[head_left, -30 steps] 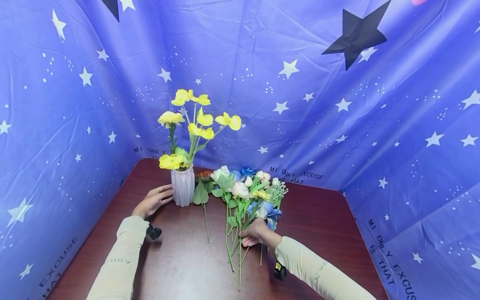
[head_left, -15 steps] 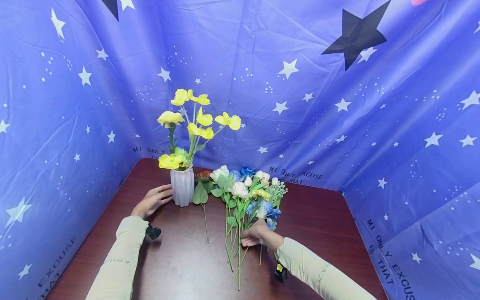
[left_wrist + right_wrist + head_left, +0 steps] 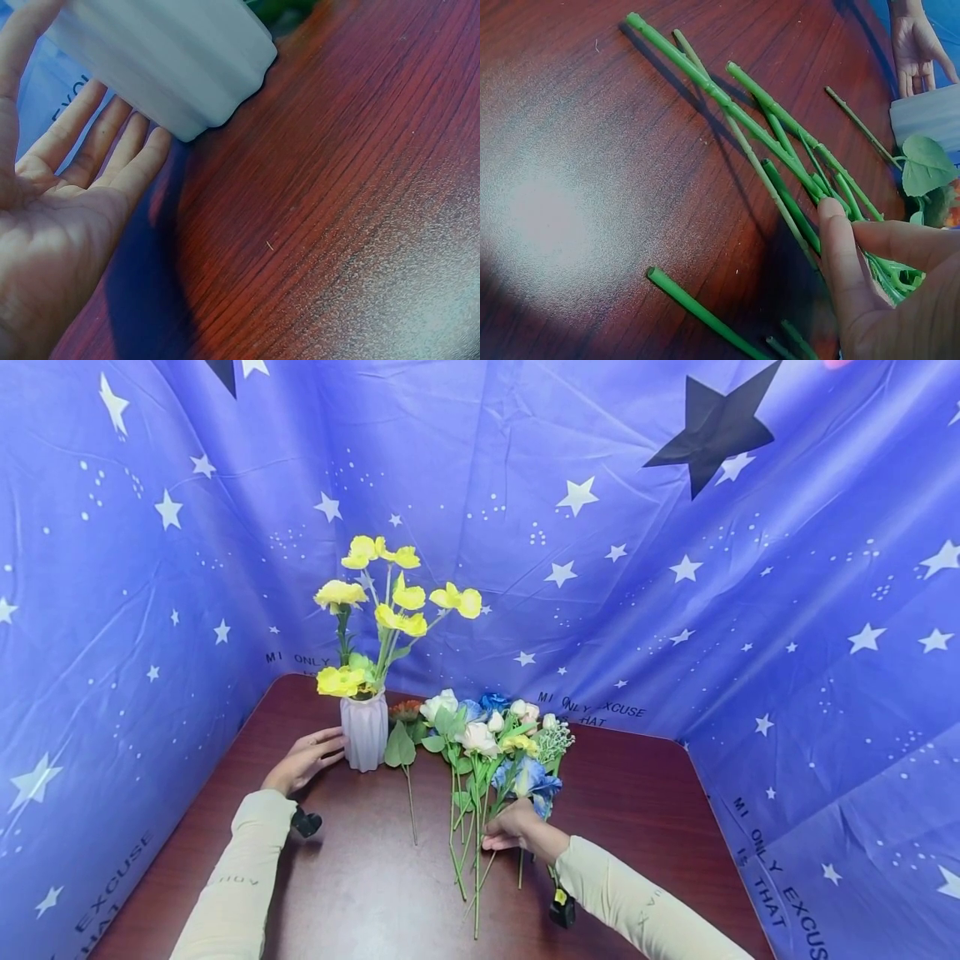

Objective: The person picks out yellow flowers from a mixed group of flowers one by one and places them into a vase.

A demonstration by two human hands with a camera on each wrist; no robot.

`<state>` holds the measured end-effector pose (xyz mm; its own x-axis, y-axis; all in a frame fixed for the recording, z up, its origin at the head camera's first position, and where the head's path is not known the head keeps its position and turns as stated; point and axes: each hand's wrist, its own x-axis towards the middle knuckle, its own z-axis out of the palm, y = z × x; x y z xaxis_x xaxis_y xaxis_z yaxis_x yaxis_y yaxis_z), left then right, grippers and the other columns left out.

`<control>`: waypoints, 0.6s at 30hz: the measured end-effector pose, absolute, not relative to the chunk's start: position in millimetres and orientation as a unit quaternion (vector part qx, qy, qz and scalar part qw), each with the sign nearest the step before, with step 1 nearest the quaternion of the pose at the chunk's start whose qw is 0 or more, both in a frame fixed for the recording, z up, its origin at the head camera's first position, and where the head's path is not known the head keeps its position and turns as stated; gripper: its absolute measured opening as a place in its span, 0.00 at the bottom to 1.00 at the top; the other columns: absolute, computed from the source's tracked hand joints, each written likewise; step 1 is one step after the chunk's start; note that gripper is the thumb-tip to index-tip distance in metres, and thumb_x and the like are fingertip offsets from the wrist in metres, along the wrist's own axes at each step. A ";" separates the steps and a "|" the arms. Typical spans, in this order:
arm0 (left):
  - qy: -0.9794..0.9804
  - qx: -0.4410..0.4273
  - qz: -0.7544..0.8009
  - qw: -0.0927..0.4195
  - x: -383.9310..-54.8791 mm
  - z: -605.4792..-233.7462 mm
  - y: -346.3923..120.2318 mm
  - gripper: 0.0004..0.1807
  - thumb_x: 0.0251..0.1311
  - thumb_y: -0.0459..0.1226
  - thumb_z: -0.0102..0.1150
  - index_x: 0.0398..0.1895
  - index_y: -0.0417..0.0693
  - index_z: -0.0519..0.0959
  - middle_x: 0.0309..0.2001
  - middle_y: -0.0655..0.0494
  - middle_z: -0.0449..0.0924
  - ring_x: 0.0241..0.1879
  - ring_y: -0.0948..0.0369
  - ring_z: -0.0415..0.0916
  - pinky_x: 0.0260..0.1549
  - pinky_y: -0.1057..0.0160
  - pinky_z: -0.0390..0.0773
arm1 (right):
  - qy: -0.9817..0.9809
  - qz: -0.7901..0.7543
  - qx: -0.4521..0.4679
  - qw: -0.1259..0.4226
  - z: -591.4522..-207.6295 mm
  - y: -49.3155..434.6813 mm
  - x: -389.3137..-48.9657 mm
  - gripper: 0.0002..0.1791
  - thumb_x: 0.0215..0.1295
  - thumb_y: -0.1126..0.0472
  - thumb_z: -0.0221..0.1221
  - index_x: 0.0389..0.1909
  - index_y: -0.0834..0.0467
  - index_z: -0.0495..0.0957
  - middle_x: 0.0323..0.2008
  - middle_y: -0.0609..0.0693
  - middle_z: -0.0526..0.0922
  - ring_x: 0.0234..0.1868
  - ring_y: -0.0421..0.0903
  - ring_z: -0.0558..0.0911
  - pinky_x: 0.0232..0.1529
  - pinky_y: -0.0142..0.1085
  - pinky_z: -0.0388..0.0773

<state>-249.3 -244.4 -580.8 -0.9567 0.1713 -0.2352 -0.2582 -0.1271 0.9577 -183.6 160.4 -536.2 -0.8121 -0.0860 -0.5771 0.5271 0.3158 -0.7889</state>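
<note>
A pale ribbed vase (image 3: 364,735) stands upright on the table, holding several yellow flowers (image 3: 401,621). My left hand (image 3: 306,760) is at the vase's left side, its fingers extended and the fingertips at the wall; the left wrist view shows the fingers (image 3: 90,142) spread along the vase's lower wall. Right of the vase lies a pile of artificial flowers (image 3: 480,741), white, pink, blue and yellow, stems toward me. Over these stems, my right hand (image 3: 519,827) pinches a green flower stem (image 3: 742,116) between thumb and forefinger. Which bloom it belongs to is partly hidden.
An orange flower with a broad leaf (image 3: 401,746) lies between vase and pile, its thin stem pointing toward me. Other loose stems (image 3: 697,309) lie beside my right hand. Blue starry cloth (image 3: 480,527) hangs around the dark red wooden table (image 3: 630,802).
</note>
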 end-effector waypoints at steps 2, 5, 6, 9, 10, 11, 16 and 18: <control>0.644 -0.038 0.751 0.144 -249.5 -580.5 -244.2 0.39 0.74 0.38 0.56 0.78 0.28 0.50 0.77 0.35 0.54 0.65 0.62 0.70 0.75 0.46 0.61 | 0.765 -0.566 0.143 0.272 -535.2 160.6 -183.4 0.05 0.57 0.80 0.63 0.34 0.79 0.81 0.21 0.65 0.86 0.18 0.45 0.86 0.25 0.34 0.88; 0.643 -0.035 0.751 0.147 -249.8 -580.4 -244.7 0.39 0.75 0.37 0.55 0.78 0.28 0.49 0.78 0.34 0.52 0.64 0.63 0.71 0.75 0.46 0.61 | 0.762 -0.569 0.142 0.275 -534.6 161.0 -183.7 0.03 0.58 0.80 0.62 0.33 0.79 0.81 0.20 0.63 0.86 0.18 0.44 0.86 0.25 0.33 0.87; 0.641 -0.036 0.753 0.147 -249.9 -580.4 -244.7 0.39 0.75 0.37 0.55 0.78 0.28 0.49 0.77 0.34 0.52 0.63 0.64 0.71 0.75 0.46 0.61 | 0.760 -0.571 0.141 0.276 -534.2 161.0 -183.7 0.02 0.58 0.80 0.61 0.32 0.78 0.81 0.19 0.62 0.85 0.18 0.44 0.86 0.25 0.32 0.87; 0.642 -0.037 0.751 0.146 -250.0 -580.4 -245.0 0.38 0.75 0.37 0.55 0.78 0.28 0.50 0.76 0.37 0.55 0.60 0.67 0.73 0.75 0.47 0.62 | 0.761 -0.571 0.136 0.275 -533.3 161.0 -183.5 0.02 0.58 0.81 0.60 0.29 0.75 0.81 0.18 0.60 0.85 0.18 0.44 0.85 0.24 0.31 0.87; 0.642 -0.038 0.752 0.146 -250.0 -580.4 -245.0 0.38 0.75 0.37 0.55 0.78 0.29 0.50 0.76 0.37 0.56 0.60 0.67 0.73 0.75 0.48 0.62 | 0.762 -0.570 0.134 0.275 -532.4 160.8 -183.3 0.03 0.58 0.81 0.61 0.28 0.74 0.81 0.18 0.59 0.85 0.18 0.44 0.85 0.24 0.31 0.87; 0.644 -0.037 0.750 0.147 -250.0 -580.5 -245.3 0.38 0.75 0.37 0.55 0.78 0.29 0.50 0.76 0.37 0.56 0.60 0.66 0.72 0.75 0.48 0.62 | 0.764 -0.568 0.131 0.275 -531.5 160.6 -183.4 0.03 0.57 0.81 0.61 0.28 0.73 0.81 0.18 0.60 0.85 0.18 0.44 0.86 0.24 0.31 0.87; 0.644 -0.041 0.750 0.148 -250.8 -581.7 -245.9 0.39 0.74 0.38 0.57 0.78 0.30 0.50 0.77 0.38 0.55 0.62 0.65 0.71 0.75 0.49 0.63 | 0.770 -0.560 0.122 0.281 -522.9 159.1 -185.4 0.03 0.57 0.81 0.62 0.32 0.76 0.81 0.23 0.65 0.87 0.21 0.46 0.87 0.27 0.32 0.88; 0.645 -0.040 0.749 0.147 -250.7 -582.1 -246.0 0.39 0.74 0.38 0.57 0.78 0.30 0.51 0.76 0.39 0.58 0.60 0.66 0.72 0.75 0.48 0.63 | 0.769 -0.558 0.119 0.287 -518.3 158.5 -187.5 0.05 0.57 0.81 0.62 0.35 0.78 0.82 0.26 0.66 0.87 0.22 0.46 0.87 0.28 0.33 0.88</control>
